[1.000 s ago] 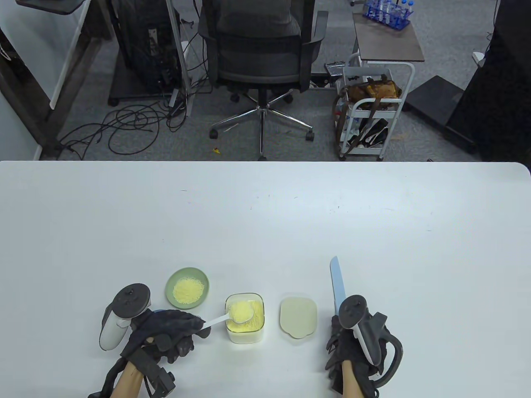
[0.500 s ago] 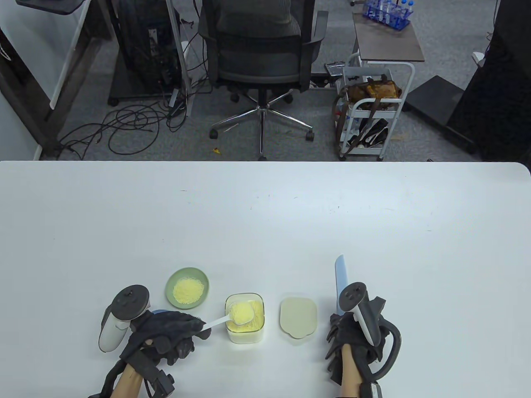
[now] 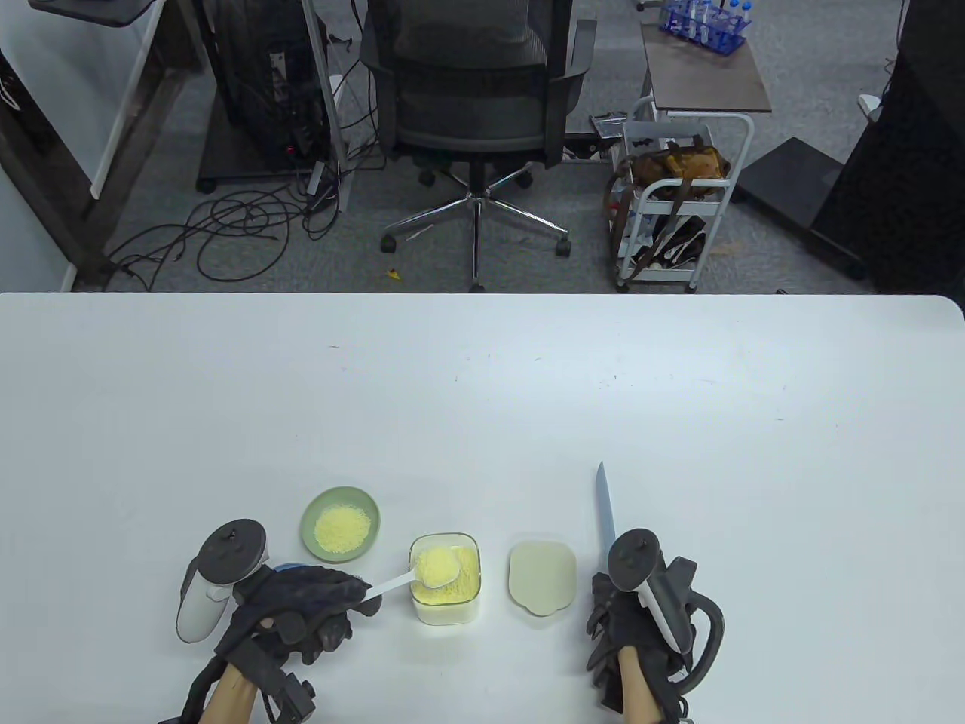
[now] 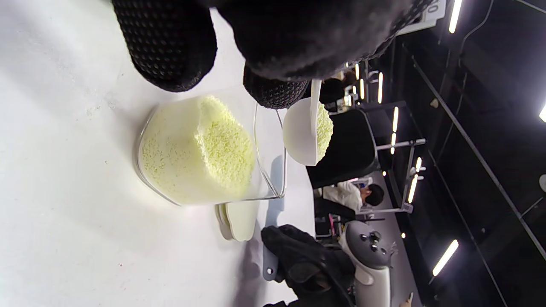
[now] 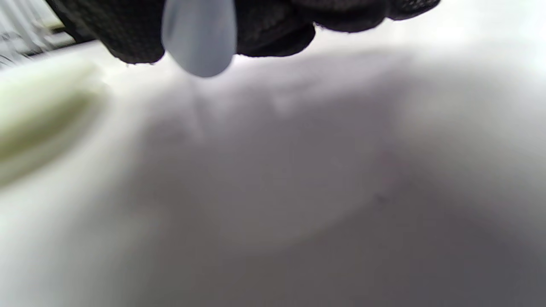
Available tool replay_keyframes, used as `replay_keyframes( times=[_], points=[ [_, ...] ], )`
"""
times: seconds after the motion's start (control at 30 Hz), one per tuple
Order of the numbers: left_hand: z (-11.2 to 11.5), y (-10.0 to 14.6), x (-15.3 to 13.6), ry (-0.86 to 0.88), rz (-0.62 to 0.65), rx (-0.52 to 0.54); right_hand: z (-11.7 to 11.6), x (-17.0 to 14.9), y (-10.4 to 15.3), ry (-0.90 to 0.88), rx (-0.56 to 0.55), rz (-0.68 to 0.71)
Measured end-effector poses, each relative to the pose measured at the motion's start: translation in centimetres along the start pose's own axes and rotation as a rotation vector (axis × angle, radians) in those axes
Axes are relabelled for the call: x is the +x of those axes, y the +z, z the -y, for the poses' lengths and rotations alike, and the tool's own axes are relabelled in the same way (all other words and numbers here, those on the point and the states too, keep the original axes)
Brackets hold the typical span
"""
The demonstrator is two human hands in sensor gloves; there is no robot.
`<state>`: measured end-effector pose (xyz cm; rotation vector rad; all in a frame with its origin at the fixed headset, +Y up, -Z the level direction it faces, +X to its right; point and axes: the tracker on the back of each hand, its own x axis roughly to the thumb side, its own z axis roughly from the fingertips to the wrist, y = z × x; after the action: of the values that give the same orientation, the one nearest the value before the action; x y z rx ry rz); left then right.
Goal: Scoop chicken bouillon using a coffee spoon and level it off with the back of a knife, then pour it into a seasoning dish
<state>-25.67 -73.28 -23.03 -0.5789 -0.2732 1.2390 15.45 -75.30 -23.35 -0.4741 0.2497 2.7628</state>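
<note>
left hand (image 3: 301,603) grips heaped spoon (image 3: 433,571) over tub (image 3: 445,579) | right hand (image 3: 629,626) grips knife (image 3: 604,501)

1 spoon (image 3: 422,575), 1 knife (image 3: 604,505), 1 dish (image 3: 341,523), 1 lid (image 3: 542,576).

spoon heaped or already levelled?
Heaped. The coffee spoon carries a mound of bouillon rising past its rim, held over the container. The knife is off to the right, apart from it.

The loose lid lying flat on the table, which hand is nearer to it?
Right. The right hand, holding the knife, sits just beside the lid. The left hand holds the spoon beyond the bouillon container.
</note>
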Motion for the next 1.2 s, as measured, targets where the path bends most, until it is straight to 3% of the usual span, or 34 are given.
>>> replay_keyframes(
  times=[0.23,0.5,0.73,1.2],
  points=[
    [-0.3,0.2,0.0,-0.042,-0.026,0.051,3.3,5.4,5.2,-0.259,0.060,0.422],
    [-0.1,0.0,-0.2,-0.055,-0.046,0.044,1.5,10.2,8.6,-0.247,0.224,0.666],
    [0.0,0.0,-0.1,-0.050,-0.044,0.039,0.3,11.3,9.2,-0.182,0.226,0.682],
    [-0.1,0.1,0.0,-0.044,-0.040,0.040,0.3,9.9,8.4,-0.150,0.188,0.626]
  ],
)
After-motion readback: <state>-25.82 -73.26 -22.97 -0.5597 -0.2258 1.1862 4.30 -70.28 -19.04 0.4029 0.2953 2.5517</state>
